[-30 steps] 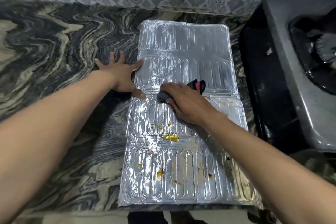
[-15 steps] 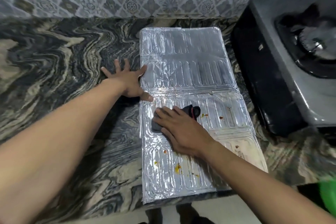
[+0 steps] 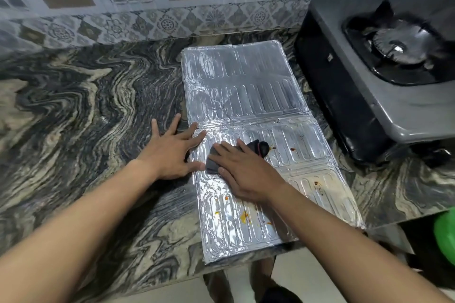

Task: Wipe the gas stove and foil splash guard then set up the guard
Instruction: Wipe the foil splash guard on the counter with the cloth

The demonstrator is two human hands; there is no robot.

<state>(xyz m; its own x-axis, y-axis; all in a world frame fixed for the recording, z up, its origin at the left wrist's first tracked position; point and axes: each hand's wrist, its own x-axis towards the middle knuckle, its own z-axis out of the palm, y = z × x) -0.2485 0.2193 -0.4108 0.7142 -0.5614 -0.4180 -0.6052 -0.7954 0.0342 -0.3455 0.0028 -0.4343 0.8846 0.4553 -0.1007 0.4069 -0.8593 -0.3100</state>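
Foil guard [image 3: 246, 86] lies flat on the marbled tabletop [image 3: 86, 106], just left of the stove [image 3: 384, 86].
My left hand [image 3: 172, 152] is spread, fingertips pinning the guard's left edge; my right hand [image 3: 243, 174] presses flat on a dark cloth [image 3: 258, 147] beside orange stains [image 3: 245, 216].

- The dark cloth [image 3: 256, 149] is mostly hidden under the right hand [image 3: 242, 172].
- The gas stove [image 3: 384, 76] is cut off at the right edge.
- A green object [image 3: 445, 236], near right, is cropped and unidentifiable.
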